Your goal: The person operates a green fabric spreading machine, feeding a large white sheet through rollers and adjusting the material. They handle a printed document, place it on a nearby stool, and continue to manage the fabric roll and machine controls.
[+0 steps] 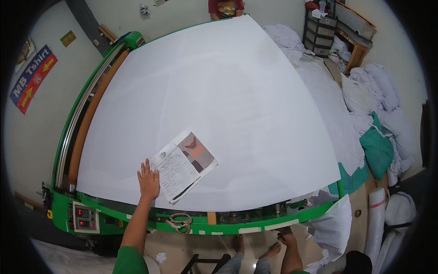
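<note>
A broad white sheet [219, 100] covers the top of a green-framed machine [255, 227]. My left hand [148, 182] lies open on the sheet, fingers spread. Its fingertips are at the left edge of a small stack of papers [175, 176], whose top page carries handwriting and a coloured picture. My right hand [286, 237] is low beside the machine's near edge, its fingers curled. Whatever it may hold is too small and dark to make out. Between the hands, a beige looped object [179, 222] hangs over the near green rail.
Along the left run a brown roller [98, 105] and a metal bar; a control panel [85, 218] sits at the near left corner. Another person [226, 8] stands at the far edge. White cloth heaps [328, 96], a green bundle [378, 148] and wrapped rolls [376, 219] line the right.
</note>
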{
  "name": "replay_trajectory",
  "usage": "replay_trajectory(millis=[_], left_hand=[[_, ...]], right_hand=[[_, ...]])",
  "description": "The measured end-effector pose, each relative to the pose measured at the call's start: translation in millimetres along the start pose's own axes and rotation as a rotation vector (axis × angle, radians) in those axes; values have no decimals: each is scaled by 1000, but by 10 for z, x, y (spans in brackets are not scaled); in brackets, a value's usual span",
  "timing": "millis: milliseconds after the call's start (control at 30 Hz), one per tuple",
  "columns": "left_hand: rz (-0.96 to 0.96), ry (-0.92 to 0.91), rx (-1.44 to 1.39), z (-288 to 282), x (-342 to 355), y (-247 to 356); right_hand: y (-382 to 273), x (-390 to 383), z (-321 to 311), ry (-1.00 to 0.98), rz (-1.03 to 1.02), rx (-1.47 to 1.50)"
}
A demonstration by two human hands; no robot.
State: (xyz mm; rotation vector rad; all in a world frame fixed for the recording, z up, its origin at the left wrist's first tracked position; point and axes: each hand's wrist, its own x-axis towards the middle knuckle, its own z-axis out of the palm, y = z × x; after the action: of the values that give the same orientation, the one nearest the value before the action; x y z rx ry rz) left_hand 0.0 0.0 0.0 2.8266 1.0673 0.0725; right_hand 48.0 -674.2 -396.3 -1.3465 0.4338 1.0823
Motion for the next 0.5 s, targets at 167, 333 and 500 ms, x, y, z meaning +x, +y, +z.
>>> replay_trajectory(millis=[167,333,500], left_hand=[[9,0,49,3,-10,-53],[4,6,24,-57,16,-41],[-1,-24,31,-102,-10,-40]], right_hand=[[-143,-433,1058,672,-904,-221],[-675,-668,1276,403,-454,1117],[-521,-684,1165,759,-678,-457]])
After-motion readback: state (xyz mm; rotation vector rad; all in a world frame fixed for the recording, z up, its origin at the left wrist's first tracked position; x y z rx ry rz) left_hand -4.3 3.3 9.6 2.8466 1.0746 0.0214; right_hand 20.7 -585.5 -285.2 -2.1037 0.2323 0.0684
